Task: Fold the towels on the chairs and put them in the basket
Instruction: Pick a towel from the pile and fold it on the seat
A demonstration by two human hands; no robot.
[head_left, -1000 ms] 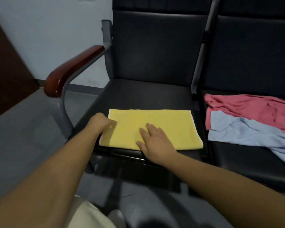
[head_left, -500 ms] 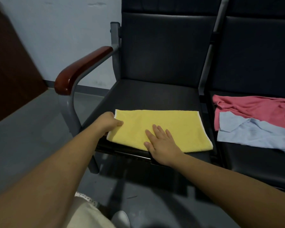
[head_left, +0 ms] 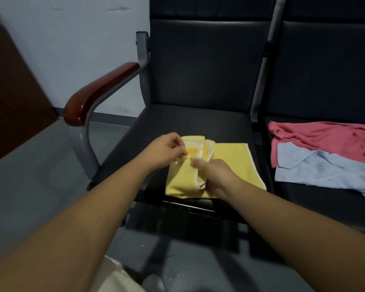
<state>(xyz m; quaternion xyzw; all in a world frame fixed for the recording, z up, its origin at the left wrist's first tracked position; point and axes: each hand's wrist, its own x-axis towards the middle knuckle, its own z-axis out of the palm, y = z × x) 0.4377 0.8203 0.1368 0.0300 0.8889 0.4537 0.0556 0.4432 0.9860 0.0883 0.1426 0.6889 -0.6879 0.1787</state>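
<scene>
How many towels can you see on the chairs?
3. A yellow towel on the left seat; a pink towel on the right seat, a light blue towel partly over it. Others may lie out of frame.

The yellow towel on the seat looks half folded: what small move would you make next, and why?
Probably carry the raised left end across and lay it on the flat right half. The left hand pinches that end of the yellow towel up off the seat, the right hand is at its near hem, blurred, and the right half lies flat and uncovered.
</scene>
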